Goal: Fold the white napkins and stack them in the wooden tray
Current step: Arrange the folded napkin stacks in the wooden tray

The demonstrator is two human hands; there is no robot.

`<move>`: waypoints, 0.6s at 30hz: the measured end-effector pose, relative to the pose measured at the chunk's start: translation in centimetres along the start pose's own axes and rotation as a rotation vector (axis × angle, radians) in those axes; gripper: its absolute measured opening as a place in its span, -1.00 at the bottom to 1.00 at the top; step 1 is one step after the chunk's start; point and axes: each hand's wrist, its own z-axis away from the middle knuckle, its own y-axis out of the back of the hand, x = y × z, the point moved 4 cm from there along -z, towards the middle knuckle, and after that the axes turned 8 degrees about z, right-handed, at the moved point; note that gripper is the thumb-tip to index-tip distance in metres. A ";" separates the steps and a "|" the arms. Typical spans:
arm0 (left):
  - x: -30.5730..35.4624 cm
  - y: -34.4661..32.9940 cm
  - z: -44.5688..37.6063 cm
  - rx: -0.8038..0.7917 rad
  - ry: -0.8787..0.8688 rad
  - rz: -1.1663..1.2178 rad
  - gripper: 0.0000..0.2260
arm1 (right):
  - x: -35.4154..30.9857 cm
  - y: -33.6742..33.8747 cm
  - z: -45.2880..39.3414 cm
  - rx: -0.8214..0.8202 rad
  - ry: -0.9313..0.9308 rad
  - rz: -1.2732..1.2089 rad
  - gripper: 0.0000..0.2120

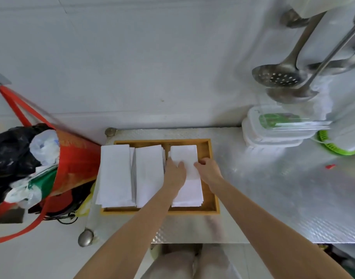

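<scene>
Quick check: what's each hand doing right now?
Left hand: open, fingers flat on the right napkin stack.
Right hand: fingers curled at that stack's edge; grip cannot be told.

Both forearms are bare from wrist to the frame edge; no sleeve, cuff, watch, bracelet or glove shows on either. The left hand (175, 171) and the right hand (208, 169) carry no visible rings. Below the arms, the legs are covered by light beige-grey cloth trousers (184, 262), plain, creased, without visible markings.
</scene>
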 end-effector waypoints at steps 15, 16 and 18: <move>0.5 -0.4 -1.8 -0.035 0.085 0.075 -0.57 | -0.5 0.6 0.5 -0.060 0.026 -0.260 -0.58; 0.5 -0.6 -1.8 -0.059 0.082 0.066 -0.57 | -0.5 0.2 0.4 -0.084 0.006 -0.265 -0.53; 0.6 -0.9 -1.9 -0.072 0.061 0.060 -0.58 | -0.3 -0.4 0.3 -0.115 -0.010 -0.226 -0.47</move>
